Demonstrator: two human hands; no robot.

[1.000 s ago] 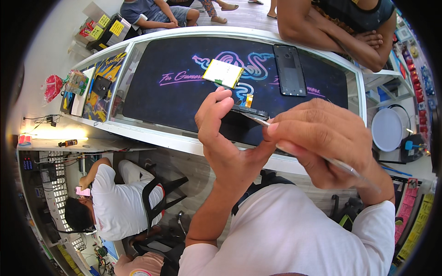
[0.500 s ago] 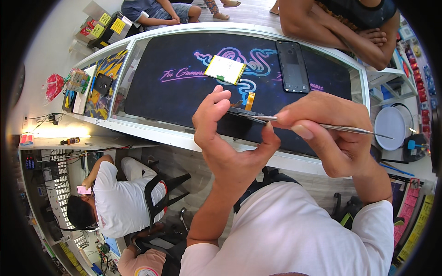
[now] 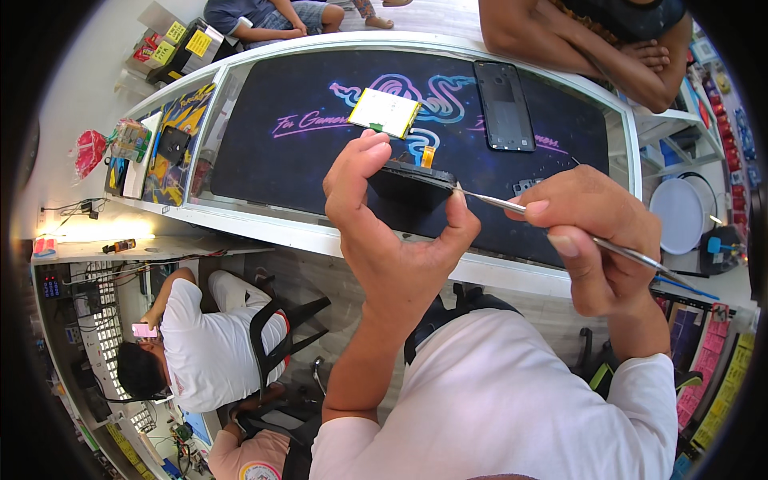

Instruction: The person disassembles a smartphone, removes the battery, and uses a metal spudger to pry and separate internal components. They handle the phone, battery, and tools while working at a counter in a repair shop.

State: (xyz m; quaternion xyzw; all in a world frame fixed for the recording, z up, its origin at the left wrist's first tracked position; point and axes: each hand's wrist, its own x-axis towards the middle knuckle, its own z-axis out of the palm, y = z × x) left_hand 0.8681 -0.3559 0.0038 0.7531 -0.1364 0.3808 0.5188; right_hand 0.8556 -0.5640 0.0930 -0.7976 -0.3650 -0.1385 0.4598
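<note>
My left hand point(image 3: 392, 240) grips a dark phone body point(image 3: 412, 189) by its edges, tilted above the mat, with an orange flex cable point(image 3: 428, 157) sticking up behind it. In my right hand point(image 3: 596, 232) is a thin metal pry tool point(image 3: 500, 202), pinched between thumb and fingers. Its tip meets the right corner of the phone body, close to my left thumb. Beyond my left fingertips a white and yellow battery point(image 3: 385, 112) lies on the mat. A black phone back cover point(image 3: 504, 106) rests further right, and a small dark part point(image 3: 526, 186) lies partly behind my right hand.
A black printed mat point(image 3: 280, 160) covers the glass counter, which has a white rim point(image 3: 264, 230). Across it stands a person with crossed arms point(image 3: 592, 56). Another person sits at the far side. At lower left, a seated person point(image 3: 212, 336) holds a pink phone.
The phone body has tilted, showing more of its dark face. My right hand has moved slightly right and down, and the tool now slants down to the right from the phone's corner.
</note>
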